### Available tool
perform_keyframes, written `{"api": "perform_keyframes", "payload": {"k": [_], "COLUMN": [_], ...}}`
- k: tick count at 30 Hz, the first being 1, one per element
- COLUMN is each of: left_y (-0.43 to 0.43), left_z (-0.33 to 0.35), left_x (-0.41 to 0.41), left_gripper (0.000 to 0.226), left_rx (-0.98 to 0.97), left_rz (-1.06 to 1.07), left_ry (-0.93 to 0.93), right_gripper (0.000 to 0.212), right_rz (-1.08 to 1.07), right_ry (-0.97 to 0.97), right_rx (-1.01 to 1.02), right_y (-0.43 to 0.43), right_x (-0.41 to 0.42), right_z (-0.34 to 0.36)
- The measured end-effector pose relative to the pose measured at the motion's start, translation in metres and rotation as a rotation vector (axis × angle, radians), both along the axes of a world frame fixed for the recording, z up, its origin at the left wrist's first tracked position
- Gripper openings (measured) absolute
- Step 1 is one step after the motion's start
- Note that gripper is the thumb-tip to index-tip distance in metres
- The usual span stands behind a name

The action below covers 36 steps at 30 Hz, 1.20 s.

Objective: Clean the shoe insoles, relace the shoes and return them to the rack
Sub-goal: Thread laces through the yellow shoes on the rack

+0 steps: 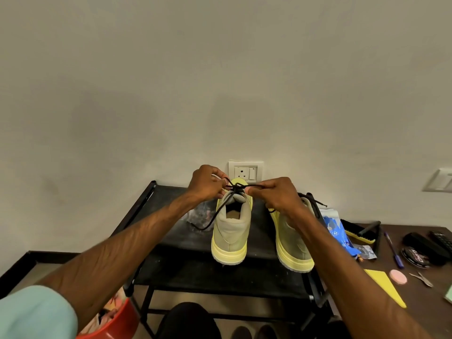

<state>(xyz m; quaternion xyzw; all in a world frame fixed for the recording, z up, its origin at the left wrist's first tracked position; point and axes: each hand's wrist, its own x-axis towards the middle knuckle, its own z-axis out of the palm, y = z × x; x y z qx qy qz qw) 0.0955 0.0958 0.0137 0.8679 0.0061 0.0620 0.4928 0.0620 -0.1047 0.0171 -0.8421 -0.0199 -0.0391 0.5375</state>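
Two yellow shoes stand side by side, heels toward the viewer, on the top shelf of a black rack (168, 216). Over the left-hand shoe (231, 231) a dark lace (234, 189) is drawn taut across the tongue. The left hand (208, 184) and right hand (281, 194) each pinch a strand between thumb and curled fingers. One loose end trails down the shoe's left side onto the shelf.

The lace looks thin, limp and light, and is probably best held close to the crossing so that tension is kept. The shoe appears soft-walled above a stiffer sole, so heel or sole would be the firmer hold.

The other shoe (293, 243) is partly covered by the right wrist, and its lacing is largely unseen. Fingertips mask the knot itself. Only a tan sliver shows inside the collar, so the insole's condition cannot be read. The lower shelves are dark.

To the right, a worktop (415, 302) carries a brush (354, 232), a pen (393, 250) and a polish tin (415, 256).
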Motion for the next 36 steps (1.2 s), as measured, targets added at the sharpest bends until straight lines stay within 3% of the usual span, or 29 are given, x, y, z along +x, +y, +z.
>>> {"api": "perform_keyframes", "payload": {"k": [3,6,13,19,22,24,28,36], "left_y": [-0.001,-0.002,-0.003,-0.004,-0.003,-0.003,-0.002,0.0], "left_z": [0.002,0.002,-0.001,-0.002,-0.003,-0.004,-0.005,-0.002], "left_x": [0.001,0.001,0.003,0.005,0.005,0.005,0.004,0.004], "left_gripper": [0.005,0.006,0.009,0.006,0.006,0.007,0.007,0.007], "left_rx": [-0.012,-0.016,0.075,0.101,0.098,0.084,0.067,0.055], "left_rz": [0.003,-0.007,-0.037,-0.022,-0.008,0.001,0.004,-0.016], "left_ry": [0.013,0.013,0.006,0.007,0.008,0.004,0.014,0.032], "right_gripper": [0.016,0.014,0.011,0.024,0.02,0.015,0.03,0.02], "right_rz": [-0.088,-0.099,-0.104,-0.112,-0.101,-0.061,0.049,-0.018], "right_ry": [0.032,0.013,-0.079,0.012,0.032,-0.028,-0.109,-0.13], "right_rx": [0.127,0.121,-0.224,-0.509,-0.595,-0.558,-0.361,-0.264], "right_y": [0.004,0.01,-0.008,-0.027,-0.029,-0.022,0.0,0.003], "right_x": [-0.001,-0.003,-0.003,-0.01,-0.008,-0.008,-0.004,0.0], "right_z": [-0.003,-0.006,-0.005,0.007,0.009,0.007,0.001,-0.006]}}
